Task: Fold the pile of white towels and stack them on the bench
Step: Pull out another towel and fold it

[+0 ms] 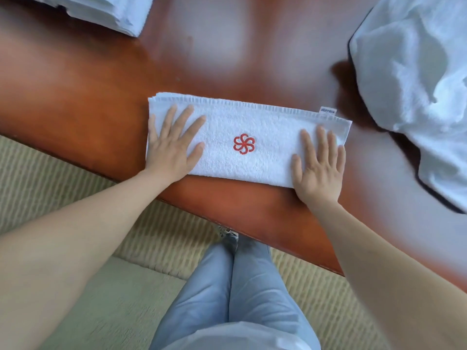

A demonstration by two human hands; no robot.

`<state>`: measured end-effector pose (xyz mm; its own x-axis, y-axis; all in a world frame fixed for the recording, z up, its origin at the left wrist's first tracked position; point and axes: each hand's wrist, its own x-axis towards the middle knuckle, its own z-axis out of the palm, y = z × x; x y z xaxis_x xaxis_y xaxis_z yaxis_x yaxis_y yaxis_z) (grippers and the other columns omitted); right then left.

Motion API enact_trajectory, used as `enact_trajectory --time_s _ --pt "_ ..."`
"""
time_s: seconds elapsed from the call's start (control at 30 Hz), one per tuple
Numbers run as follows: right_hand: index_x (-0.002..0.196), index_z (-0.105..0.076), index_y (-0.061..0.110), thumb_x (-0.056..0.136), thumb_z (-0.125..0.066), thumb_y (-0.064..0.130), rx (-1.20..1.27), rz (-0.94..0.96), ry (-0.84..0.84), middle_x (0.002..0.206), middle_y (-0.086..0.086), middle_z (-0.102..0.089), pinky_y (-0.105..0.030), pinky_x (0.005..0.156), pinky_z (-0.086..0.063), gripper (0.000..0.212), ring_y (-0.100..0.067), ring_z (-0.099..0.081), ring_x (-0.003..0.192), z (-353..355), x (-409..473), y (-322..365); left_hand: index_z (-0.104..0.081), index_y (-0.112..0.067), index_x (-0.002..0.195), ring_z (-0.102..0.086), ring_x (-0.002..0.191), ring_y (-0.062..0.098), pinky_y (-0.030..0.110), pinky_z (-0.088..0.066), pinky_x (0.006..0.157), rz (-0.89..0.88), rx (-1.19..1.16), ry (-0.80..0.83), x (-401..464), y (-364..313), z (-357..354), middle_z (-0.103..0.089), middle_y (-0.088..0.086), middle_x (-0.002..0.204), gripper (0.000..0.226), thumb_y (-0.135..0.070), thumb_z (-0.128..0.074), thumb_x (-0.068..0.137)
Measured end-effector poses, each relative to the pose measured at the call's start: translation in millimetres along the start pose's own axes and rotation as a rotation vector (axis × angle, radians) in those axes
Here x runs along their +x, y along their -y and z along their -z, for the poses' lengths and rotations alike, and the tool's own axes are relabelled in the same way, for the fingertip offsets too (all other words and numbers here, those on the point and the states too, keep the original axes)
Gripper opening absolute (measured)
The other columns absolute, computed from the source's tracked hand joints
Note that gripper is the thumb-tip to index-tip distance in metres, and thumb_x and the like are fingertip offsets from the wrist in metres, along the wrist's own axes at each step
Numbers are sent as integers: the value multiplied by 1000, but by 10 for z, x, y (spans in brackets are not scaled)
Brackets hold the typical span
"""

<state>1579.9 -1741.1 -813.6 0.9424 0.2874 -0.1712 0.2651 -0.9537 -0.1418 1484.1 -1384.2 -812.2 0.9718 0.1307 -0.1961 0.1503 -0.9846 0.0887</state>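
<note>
A person stands at a polished reddish-brown table (265, 54), both hands flat on a white towel (273, 137) folded into a long narrow strip near the table's front edge. The left hand (174, 145) presses the strip's nine o'clock end, fingers straight and spread apart; the right hand (319, 162) presses the three o'clock end, fingers straight and close together, the heel of the palm at the towel's near edge. Neither hand grips the cloth — both lie open upon it. Between the two hands, at the centre of the strip, sits a red embroidered flower emblem (243, 144). A small label (327, 110) sticks out from the towel's far hem towards two o'clock, its lettering too small to read.

At eleven o'clock, well apart from the strip, a stack of folded towels (101, 11) lies at the table's far corner, partly cut off by the frame. At two to three o'clock a crumpled heap of white towels (414, 79) rests on the table — near the strip's right end but not touching it, a dark edge showing beneath the heap.

At six o'clock, below the table's edge, the person's light blue trousers (237, 294) and a shoe (228, 237) show above a striped beige carpet (63, 173)
</note>
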Motion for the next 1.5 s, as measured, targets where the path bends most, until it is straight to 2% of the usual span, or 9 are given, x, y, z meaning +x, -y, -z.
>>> enact_trajectory --time_s 0.27,0.37,0.47,0.57,0.83,1.03,1.17,1.33,1.5 --pt "162 2 38 104 -21 54 -91 -43 356 172 3 8 -58 125 6 65 -22 11 158 515 102 157 27 -46 154 24 154 36 75 2 115 167 116 424 163 -284 533 33 -10 165 75 -80 -5 94" --pt "149 -39 28 97 -50 40 50 -156 289 161 -4 -26 -51 126 -8 55 -28 -24 151 791 -5 264 6 -32 163 7 156 38 70 2 119 172 135 515 243 -624 826 15 0 171 77 -65 -25 102" --pt "125 -60 19 97 -53 32 211 -323 294 136 -5 -47 -42 111 -35 32 -29 -49 123 901 -229 144 -20 -28 161 -3 157 31 65 -1 122 29 104 497 350 -957 964 -6 2 171 67 -59 -30 103" --pt "120 -64 18 101 -51 32 300 -469 325 131 -5 -49 -43 97 -44 28 -29 -55 108 878 -371 -44 -33 -28 156 -9 156 28 61 -3 123 -90 67 481 547 -1354 984 -14 1 170 58 -54 -31 104" --pt "103 -57 19 95 -61 38 489 -614 282 109 -1 -56 -45 91 -46 21 -28 -60 91 760 -358 -261 -22 -21 161 -27 149 26 46 -19 122 -328 -56 408 1406 -2515 850 -29 3 163 68 -32 -54 102" --pt "126 -50 23 87 -69 38 512 -525 296 112 5 -57 -41 97 -45 46 -20 -61 93 739 -270 -402 -55 -19 132 -45 117 30 37 -38 89 -415 54 564 1826 -2956 920 -50 8 126 47 -1 -50 88" --pt "148 -38 26 79 -74 30 472 -419 376 128 3 -44 -37 95 -44 78 -20 -55 103 757 -73 -495 -61 -32 101 -45 109 23 39 -45 84 -529 -46 723 2002 -2901 1077 -52 -5 110 34 -4 -49 87" --pt "102 -58 17 81 -62 22 477 -342 443 112 4 -45 -35 70 -47 22 -23 -50 98 861 266 -481 -57 -28 90 -51 86 15 29 -35 62 -569 -216 654 2114 -2454 1380 -53 -12 91 21 -7 -56 87" --pt "95 -45 25 85 -57 25 600 -326 334 78 4 -62 -32 52 -42 15 -18 -60 65 1227 773 -157 -50 -32 86 -47 77 9 31 -29 56 -366 -315 418 2079 -1678 1735 -49 -14 87 22 -11 -58 87"
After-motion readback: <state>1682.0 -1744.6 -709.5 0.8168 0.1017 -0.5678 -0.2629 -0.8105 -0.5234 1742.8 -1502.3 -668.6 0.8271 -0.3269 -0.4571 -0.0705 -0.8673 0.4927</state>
